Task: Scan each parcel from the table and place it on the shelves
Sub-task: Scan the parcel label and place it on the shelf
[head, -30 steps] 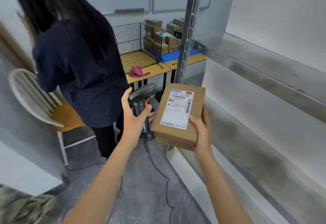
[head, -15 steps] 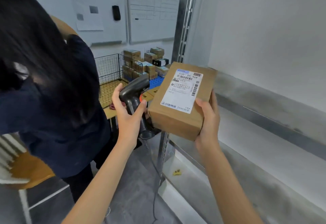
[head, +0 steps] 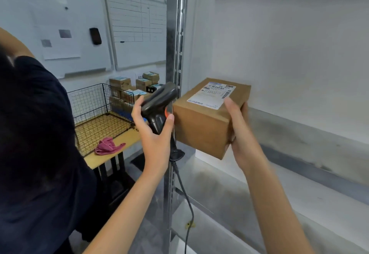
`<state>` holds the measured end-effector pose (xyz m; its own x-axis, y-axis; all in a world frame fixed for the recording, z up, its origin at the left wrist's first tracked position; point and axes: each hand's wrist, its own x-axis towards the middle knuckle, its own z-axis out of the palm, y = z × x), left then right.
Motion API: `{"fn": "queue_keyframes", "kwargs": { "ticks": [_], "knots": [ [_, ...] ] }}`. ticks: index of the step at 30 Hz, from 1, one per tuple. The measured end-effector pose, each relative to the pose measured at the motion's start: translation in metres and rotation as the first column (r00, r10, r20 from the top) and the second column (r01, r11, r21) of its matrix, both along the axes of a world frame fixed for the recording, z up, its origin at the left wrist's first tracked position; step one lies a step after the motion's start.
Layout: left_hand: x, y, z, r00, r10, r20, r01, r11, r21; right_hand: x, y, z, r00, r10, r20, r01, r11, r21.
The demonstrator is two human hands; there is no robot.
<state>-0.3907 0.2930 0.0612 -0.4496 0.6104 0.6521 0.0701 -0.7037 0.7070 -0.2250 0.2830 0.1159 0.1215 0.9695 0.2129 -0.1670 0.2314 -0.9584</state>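
The right hand grips the brown parcel from its near end, holding it up over the front edge of the shelf to put it there, while the left hand grips the scanner beside it

Two whiteboards are mounted on the pale back wall. A wire cage and a pink cloth are set on the wooden surface. The grey floor is dimly lit.
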Motion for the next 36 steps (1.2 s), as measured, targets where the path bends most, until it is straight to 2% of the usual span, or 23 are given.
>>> {"fn": "queue_keyframes", "kwargs": {
  "ticks": [3,6,9,11,12,14,15,17,19,21,24,26,30,36],
  "knots": [
    [0.003,0.012,0.001,0.997,-0.013,0.073,0.012,1.000,0.020,0.001,0.004,-0.009,0.986,-0.022,0.167,0.018,0.999,0.029],
    [0.008,0.022,0.002,0.993,-0.072,0.094,0.069,0.997,0.034,-0.012,0.008,-0.025,0.929,-0.198,0.314,0.167,0.978,0.123],
    [0.012,0.034,0.004,0.994,-0.093,0.056,0.088,0.993,0.076,-0.021,0.020,-0.038,0.838,-0.433,0.333,0.339,0.890,0.305],
    [0.014,0.039,0.007,0.992,-0.123,0.035,0.119,0.988,0.103,-0.024,0.029,-0.040,0.744,-0.570,0.348,0.425,0.806,0.412],
    [0.015,0.041,0.008,0.989,-0.144,0.030,0.140,0.985,0.106,-0.024,0.032,-0.041,0.646,-0.658,0.388,0.460,0.741,0.489],
    [0.015,0.042,0.006,0.982,-0.187,0.022,0.184,0.978,0.095,-0.025,0.038,-0.044,0.311,-0.823,0.476,0.463,0.568,0.680],
    [0.013,0.042,0.005,0.976,-0.219,0.018,0.217,0.973,0.082,-0.026,0.042,-0.046,0.162,-0.855,0.493,0.429,0.511,0.745],
    [0.008,0.045,0.003,0.959,-0.282,0.008,0.282,0.958,0.052,-0.029,0.048,-0.047,-0.005,-0.853,0.521,0.389,0.478,0.787],
    [0.006,0.050,0.003,0.949,-0.315,0.001,0.315,0.948,0.036,-0.027,0.053,-0.047,-0.083,-0.822,0.564,0.387,0.495,0.778],
    [0.005,0.053,0.005,0.940,-0.341,0.029,0.341,0.940,0.014,-0.022,0.057,-0.045,-0.086,-0.781,0.619,0.372,0.551,0.747],
    [0.003,0.054,0.011,0.924,-0.375,0.068,0.375,0.927,0.009,-0.012,0.065,-0.042,0.012,-0.708,0.706,0.314,0.673,0.670],
    [-0.001,0.057,0.014,0.922,-0.381,0.072,0.381,0.924,0.007,-0.004,0.070,-0.042,0.033,-0.658,0.752,0.291,0.726,0.622],
    [-0.009,0.063,0.016,0.921,-0.388,0.044,0.389,0.921,-0.024,0.008,0.080,-0.038,-0.012,-0.605,0.796,0.289,0.760,0.582],
    [-0.010,0.063,0.015,0.930,-0.367,0.029,0.366,0.930,0.017,0.019,0.084,-0.033,-0.068,-0.569,0.820,0.268,0.781,0.564]
  ]
}}
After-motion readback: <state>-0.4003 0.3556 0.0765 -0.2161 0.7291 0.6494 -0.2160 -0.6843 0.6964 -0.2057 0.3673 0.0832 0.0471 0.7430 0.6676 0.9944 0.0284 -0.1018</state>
